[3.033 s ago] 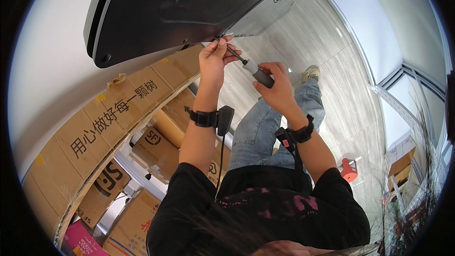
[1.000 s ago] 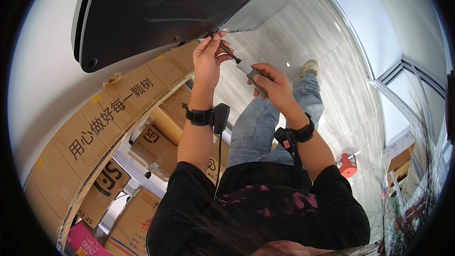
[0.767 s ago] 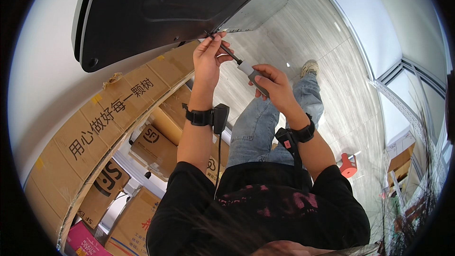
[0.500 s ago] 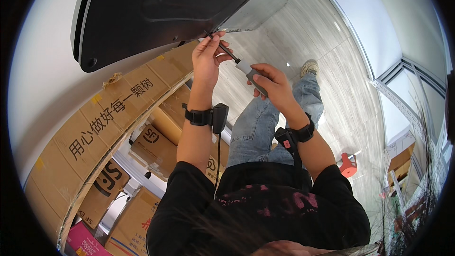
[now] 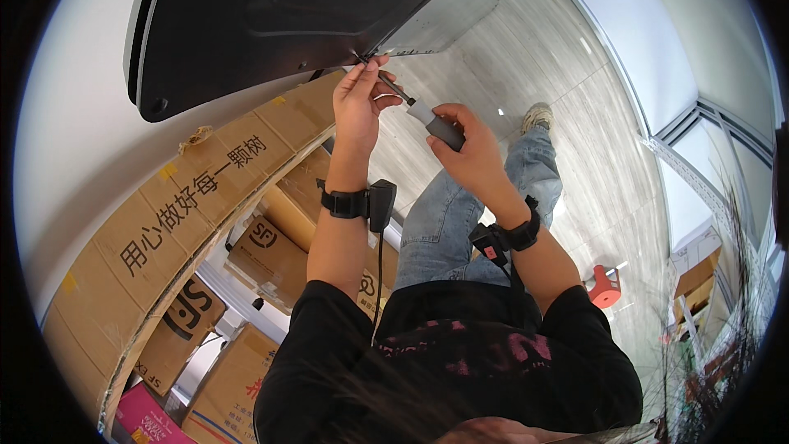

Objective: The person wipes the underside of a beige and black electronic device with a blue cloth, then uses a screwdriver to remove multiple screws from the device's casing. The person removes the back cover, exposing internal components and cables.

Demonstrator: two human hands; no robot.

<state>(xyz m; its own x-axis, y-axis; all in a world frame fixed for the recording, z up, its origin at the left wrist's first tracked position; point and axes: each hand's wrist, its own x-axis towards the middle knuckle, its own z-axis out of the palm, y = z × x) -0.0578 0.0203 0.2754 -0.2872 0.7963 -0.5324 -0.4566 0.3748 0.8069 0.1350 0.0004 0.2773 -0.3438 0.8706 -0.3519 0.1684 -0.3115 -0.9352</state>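
Since it fills the upper left of the frame, we log the black panel [image 5: 246, 33] first: smooth, low-sheen, shallow ridges, rounded corner. Creased brown cardboard [image 5: 197, 177] runs below it. Upper centre, the right hand [image 5: 470, 152] grips the screwdriver [image 5: 444, 130] by its thick grey handle, presumably for control; the left hand [image 5: 362, 92] pinches the thin dark shaft, likely to steady it. Tip's at the panel's lower edge; seated or not, we can't tell.

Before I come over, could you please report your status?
Left hand holding screwdriver shaft; right hand on its grey handle; tip near black panel edge; cardboard beside left forearm.
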